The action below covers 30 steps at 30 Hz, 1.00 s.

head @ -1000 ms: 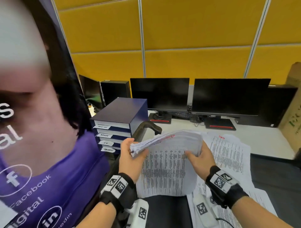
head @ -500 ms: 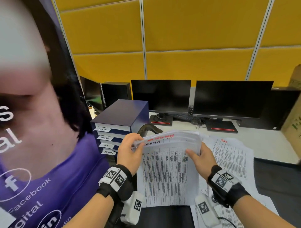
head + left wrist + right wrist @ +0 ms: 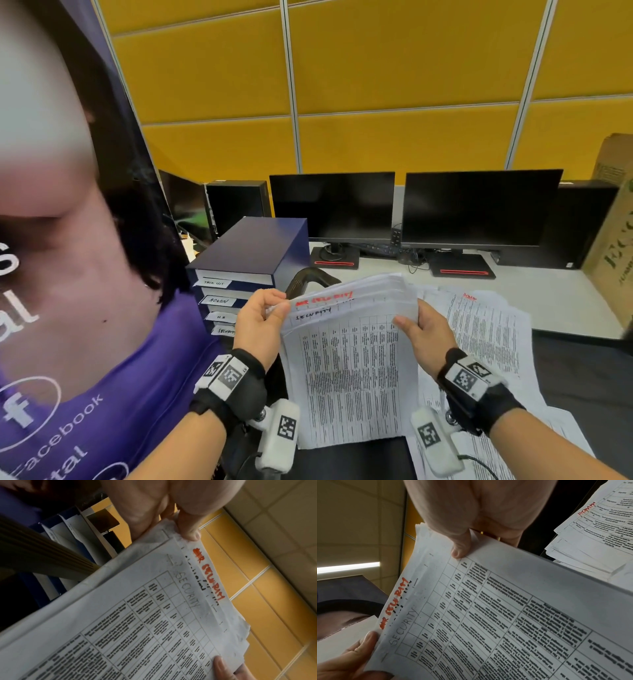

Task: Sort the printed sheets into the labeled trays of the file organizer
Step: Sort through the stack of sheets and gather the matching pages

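Observation:
Both hands hold a stack of printed sheets upright in front of me. The front sheet is a table of text with "SECURITY" handwritten in pencil at its top; the sheet behind shows red handwriting. My left hand pinches the stack's top left corner between thumb and fingers. At the top right edge my right hand grips the stack, thumb on the front sheet. The dark blue file organizer stands to the left, its stacked trays carrying white handwritten labels.
More printed sheets lie spread on the desk to the right, one marked in red. Two dark monitors and computer cases stand at the back. A large printed banner fills the left. A chair armrest pokes up behind the stack.
The stack's top edges have been fanned apart, exposing the headings of the front sheets. My left hand shifted from under the corner to pinching it from above.

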Tool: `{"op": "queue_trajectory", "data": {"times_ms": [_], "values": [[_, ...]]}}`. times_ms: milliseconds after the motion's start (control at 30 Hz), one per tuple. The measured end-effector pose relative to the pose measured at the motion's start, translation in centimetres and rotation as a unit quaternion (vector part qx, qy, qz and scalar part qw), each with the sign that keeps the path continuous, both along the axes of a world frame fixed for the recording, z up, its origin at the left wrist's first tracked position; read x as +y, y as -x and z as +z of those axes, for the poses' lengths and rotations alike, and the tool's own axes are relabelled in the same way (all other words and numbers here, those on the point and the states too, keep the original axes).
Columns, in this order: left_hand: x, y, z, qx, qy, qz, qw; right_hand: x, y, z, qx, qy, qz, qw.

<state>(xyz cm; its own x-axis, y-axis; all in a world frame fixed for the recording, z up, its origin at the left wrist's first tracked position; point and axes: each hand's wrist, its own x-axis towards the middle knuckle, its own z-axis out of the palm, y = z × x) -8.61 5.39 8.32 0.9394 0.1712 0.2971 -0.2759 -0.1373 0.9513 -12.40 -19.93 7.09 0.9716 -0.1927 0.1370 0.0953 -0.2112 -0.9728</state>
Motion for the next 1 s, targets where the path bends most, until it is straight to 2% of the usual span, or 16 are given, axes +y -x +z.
{"op": "queue_trajectory", "data": {"times_ms": [133,233,433,533,600,833,1000], "values": [[0.6,-0.1,-0.1,0.043,-0.009,-0.001,0.999,0.1,0.1,-0.1,0.002,-0.002,0.003,1.0],[0.5,0.3,0.4,0.04,-0.037,-0.009,0.998,0.1,0.1,-0.2,0.004,-0.005,-0.002,1.0],[0.3,0.8,1.1,0.027,-0.15,-0.049,0.987,-0.2,0.2,-0.2,-0.004,-0.022,-0.012,1.0],[0.5,0.8,1.0,-0.009,-0.267,0.0,0.964,-0.2,0.1,-0.4,-0.003,-0.034,-0.01,0.999],[0.5,1.0,1.1,-0.028,-0.31,0.018,0.95,-0.2,0.1,-0.4,-0.005,-0.039,-0.011,0.999],[0.5,1.3,1.1,-0.005,-0.244,0.009,0.97,0.0,0.0,-0.4,-0.013,-0.022,-0.013,1.0],[0.7,1.2,0.3,-0.031,-0.207,0.021,0.978,-0.1,0.0,-0.4,-0.013,-0.019,-0.02,1.0]]}}
